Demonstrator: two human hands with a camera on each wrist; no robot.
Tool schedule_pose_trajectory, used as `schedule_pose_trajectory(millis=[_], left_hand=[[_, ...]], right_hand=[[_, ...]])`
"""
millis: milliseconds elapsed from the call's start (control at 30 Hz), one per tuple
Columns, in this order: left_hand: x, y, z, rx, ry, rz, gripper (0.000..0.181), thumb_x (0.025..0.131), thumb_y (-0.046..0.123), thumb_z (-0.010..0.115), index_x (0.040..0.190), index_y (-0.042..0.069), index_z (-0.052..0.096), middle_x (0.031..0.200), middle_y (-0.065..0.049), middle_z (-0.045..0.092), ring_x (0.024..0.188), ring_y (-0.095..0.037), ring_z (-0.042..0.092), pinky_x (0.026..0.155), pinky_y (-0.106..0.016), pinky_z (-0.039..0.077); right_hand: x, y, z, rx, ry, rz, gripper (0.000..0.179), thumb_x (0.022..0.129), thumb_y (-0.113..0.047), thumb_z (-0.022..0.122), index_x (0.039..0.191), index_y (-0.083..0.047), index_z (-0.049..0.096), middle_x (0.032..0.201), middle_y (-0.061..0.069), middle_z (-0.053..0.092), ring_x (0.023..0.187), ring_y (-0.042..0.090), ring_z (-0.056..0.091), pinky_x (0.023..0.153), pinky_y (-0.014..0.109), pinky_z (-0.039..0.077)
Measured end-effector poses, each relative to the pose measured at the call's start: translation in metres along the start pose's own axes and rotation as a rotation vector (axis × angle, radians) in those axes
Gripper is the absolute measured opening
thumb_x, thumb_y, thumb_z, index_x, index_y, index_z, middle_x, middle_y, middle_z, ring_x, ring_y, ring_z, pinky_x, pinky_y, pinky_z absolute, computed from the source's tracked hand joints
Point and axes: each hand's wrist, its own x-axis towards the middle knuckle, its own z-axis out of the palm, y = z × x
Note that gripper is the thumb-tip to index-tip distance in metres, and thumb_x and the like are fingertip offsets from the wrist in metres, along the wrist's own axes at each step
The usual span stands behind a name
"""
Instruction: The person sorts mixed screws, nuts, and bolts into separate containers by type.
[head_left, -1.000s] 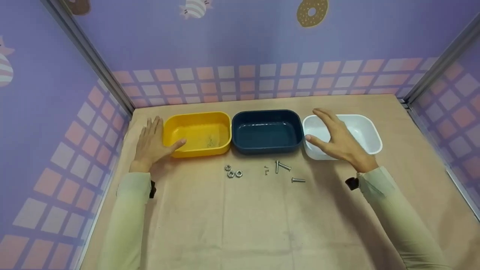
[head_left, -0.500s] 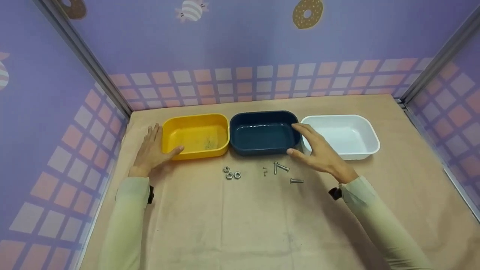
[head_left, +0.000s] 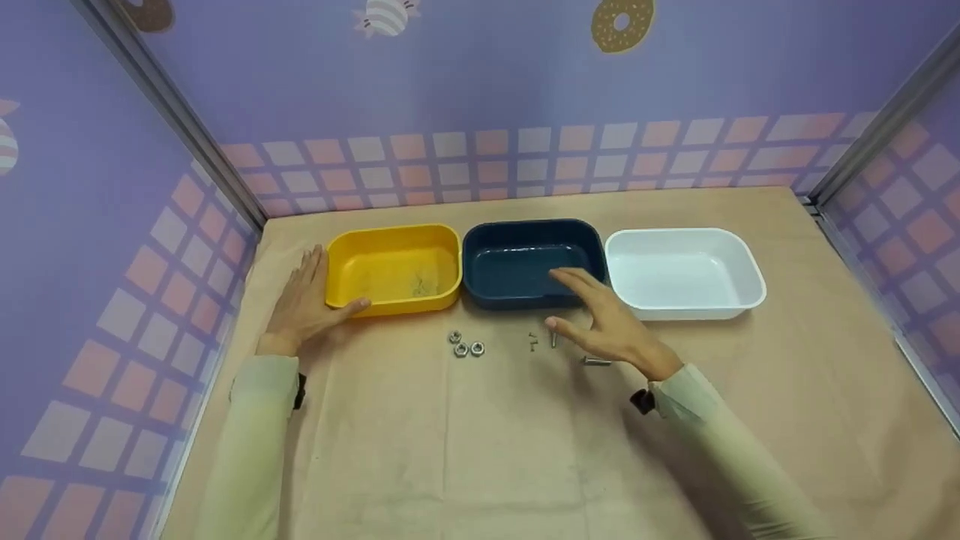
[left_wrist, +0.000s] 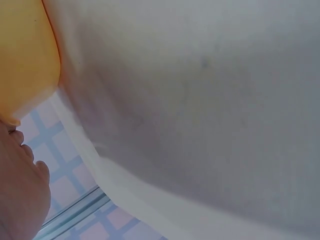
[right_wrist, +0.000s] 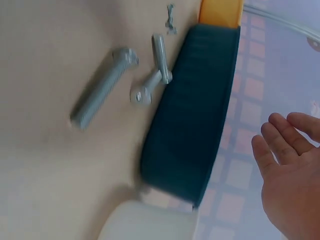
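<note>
My left hand (head_left: 300, 309) rests against the left side of a yellow bin (head_left: 397, 308), its thumb lying at the front rim. Small dull bits (head_left: 422, 286) lie inside that bin. Fingers spread and holding nothing, my right hand (head_left: 616, 330) hovers in front of a dark blue bin (head_left: 510, 303). Beneath it are several large bolts, partly hidden in the head view; the right wrist view shows a lone bolt (right_wrist: 102, 90) and two more touching each other. Tiny screws (head_left: 533, 343) lie left of them. Three hex nuts (head_left: 478, 349) sit farther left.
A white bin (head_left: 686, 313) stands right of the blue one, and the three bins form a row across the back. A beige cloth (head_left: 450, 450) covers the table. Patterned purple walls (head_left: 480, 90) rise behind and at both sides.
My right hand has moved left, from over the white bin to the front right of the blue bin, above the bolts. The left hand has stayed by the yellow bin.
</note>
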Motion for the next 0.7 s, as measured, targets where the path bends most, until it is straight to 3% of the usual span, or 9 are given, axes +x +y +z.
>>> schedule_pose_trajectory(millis=[233,467,700], left_hand=[[-0.002,0.0,-0.001,0.068,0.01,0.026,0.123,0.094,0.075,0.06,0.169,-0.004,0.004,0.179,-0.024,0.003,0.166,-0.043,0.005,0.135,-0.058,0.005],[-0.003,-0.001,0.0,0.078,0.006,0.018,0.124,0.095,0.077,0.058,0.17,-0.003,0.002,0.179,-0.023,0.003,0.166,-0.042,0.006,0.136,-0.056,0.004],[-0.002,0.002,-0.002,0.077,-0.028,0.015,0.125,0.094,0.079,0.057,0.169,-0.004,0.001,0.179,-0.023,0.001,0.166,-0.042,0.005,0.136,-0.056,0.004]], right_hand=[[0.006,-0.008,0.021,0.019,-0.027,-0.038,0.077,0.099,-0.048,0.074,0.164,-0.021,0.043,0.164,0.003,0.048,0.153,0.03,0.045,0.123,0.062,0.04],[0.011,-0.011,0.043,0.042,-0.062,-0.024,0.076,0.099,-0.051,0.072,0.163,-0.019,0.045,0.164,0.003,0.049,0.153,0.028,0.045,0.126,0.058,0.038],[0.012,-0.016,0.06,0.074,-0.011,-0.098,0.069,0.096,-0.038,0.081,0.155,-0.011,0.056,0.154,0.004,0.057,0.145,0.027,0.054,0.123,0.054,0.043]])
